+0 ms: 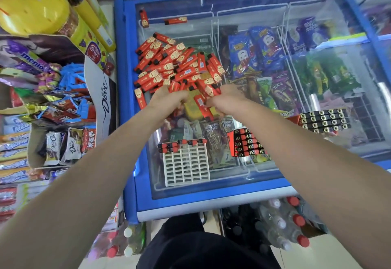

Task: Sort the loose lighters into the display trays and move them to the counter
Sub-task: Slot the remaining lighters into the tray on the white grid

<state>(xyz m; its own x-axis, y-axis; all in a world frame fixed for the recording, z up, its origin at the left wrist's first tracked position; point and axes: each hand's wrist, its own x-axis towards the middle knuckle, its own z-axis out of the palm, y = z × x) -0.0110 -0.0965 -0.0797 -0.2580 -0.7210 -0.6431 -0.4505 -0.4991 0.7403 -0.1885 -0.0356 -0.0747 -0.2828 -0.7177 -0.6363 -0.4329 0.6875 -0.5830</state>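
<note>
A heap of loose red lighters (177,63) lies on the glass lid of a blue chest freezer (211,192). My left hand (167,97) reaches into the near edge of the heap, its curled fingers among lighters. My right hand (226,99) holds a red lighter (203,108) that points toward me. A white display tray (188,167) stands near the lid's front edge, with one row of lighters along its far side. Two full trays (247,141) (323,120) stand to its right.
Two stray lighters (144,18) (175,21) lie at the lid's far left. Candy and chocolate racks (53,120) crowd the left side. Bottles (292,226) stand on the floor below the freezer. Ice-cream packs show through the glass.
</note>
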